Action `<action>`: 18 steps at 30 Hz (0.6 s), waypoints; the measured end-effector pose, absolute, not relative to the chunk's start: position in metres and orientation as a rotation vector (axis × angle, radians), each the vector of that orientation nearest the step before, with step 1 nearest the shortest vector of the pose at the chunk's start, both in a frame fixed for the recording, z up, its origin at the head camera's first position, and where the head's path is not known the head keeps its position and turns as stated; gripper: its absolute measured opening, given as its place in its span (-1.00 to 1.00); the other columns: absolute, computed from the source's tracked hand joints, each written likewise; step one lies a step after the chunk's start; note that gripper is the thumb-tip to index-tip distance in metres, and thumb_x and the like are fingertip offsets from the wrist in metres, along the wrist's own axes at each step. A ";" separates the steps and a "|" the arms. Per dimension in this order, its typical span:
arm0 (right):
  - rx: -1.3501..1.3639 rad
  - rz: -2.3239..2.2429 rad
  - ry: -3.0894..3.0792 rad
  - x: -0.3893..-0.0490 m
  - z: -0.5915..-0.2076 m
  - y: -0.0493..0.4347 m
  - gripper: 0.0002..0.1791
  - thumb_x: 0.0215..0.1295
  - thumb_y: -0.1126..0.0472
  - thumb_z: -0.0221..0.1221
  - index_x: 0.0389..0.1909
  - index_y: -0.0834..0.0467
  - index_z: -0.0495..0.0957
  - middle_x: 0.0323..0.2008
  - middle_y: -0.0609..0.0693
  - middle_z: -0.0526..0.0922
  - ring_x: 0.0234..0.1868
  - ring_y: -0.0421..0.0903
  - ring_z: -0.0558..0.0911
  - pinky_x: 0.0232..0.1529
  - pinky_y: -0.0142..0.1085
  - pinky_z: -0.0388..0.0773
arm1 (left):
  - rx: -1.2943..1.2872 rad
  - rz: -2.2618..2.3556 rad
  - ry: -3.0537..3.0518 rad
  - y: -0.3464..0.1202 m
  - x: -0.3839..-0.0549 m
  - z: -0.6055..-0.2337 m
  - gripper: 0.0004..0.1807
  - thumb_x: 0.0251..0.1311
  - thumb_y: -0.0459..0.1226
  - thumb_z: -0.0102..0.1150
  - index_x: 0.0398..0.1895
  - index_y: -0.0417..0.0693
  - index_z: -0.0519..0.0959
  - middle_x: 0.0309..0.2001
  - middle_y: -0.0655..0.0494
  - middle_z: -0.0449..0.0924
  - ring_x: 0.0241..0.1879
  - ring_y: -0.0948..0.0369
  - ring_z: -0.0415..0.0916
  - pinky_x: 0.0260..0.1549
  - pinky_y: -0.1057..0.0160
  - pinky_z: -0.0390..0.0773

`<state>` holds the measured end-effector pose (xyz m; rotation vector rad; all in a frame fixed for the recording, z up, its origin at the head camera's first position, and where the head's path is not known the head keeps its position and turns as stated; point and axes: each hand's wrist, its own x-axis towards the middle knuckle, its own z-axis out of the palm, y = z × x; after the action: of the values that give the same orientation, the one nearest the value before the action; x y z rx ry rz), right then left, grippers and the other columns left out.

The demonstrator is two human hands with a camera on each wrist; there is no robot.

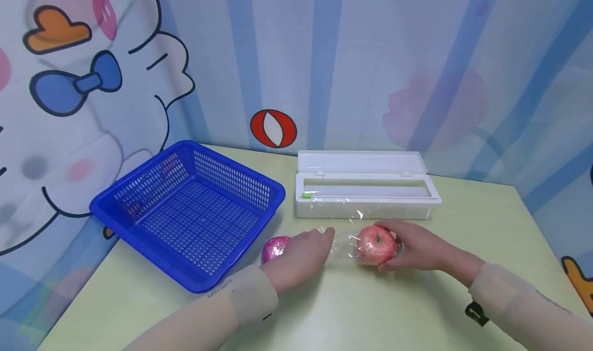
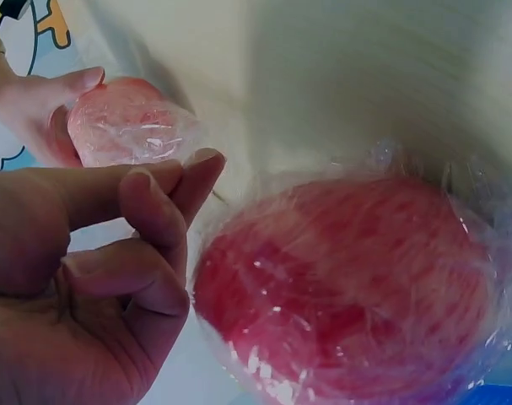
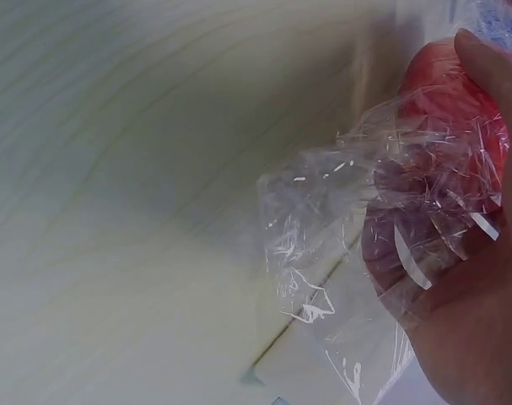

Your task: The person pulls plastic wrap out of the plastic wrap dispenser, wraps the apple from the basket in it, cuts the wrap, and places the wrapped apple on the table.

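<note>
My right hand (image 1: 419, 248) grips a red apple (image 1: 374, 245), fingers behind it and thumb at the near side. Clear cling film (image 3: 315, 245) covers part of this apple and trails loosely over the right palm in the right wrist view. On the apple's left, my left hand (image 1: 301, 258) pinches the film's other end between thumb and curled fingers. Beside that hand lies a second round red fruit (image 2: 348, 295), wrapped in crinkled film; in the head view the hand hides much of it.
A blue plastic basket (image 1: 204, 281) with slotted sides stands on the left of the pale table (image 1: 352, 310). Behind the hands is a long white cling film dispenser (image 1: 366, 210), lid raised, with a green slider (image 1: 306, 195). A cartoon-printed curtain (image 1: 282, 47) hangs behind the table.
</note>
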<state>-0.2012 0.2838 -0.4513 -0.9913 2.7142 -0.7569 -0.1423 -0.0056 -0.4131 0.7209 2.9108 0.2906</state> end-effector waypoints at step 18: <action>-0.971 -0.726 2.753 -0.203 -0.462 0.283 0.05 -0.05 -0.25 0.66 0.42 0.13 0.46 0.22 0.04 0.64 0.19 0.06 0.65 0.21 0.14 0.63 | 0.696 0.208 2.975 0.011 -0.177 -0.401 -0.77 0.46 -0.02 0.28 -0.18 0.02 0.66 -0.37 0.19 0.63 -0.35 0.21 0.55 -0.35 0.22 0.56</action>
<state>-0.2028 0.2835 -0.4618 -0.9714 2.7534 -0.7256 -0.1774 0.0107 -0.4006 0.6964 2.9747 0.2079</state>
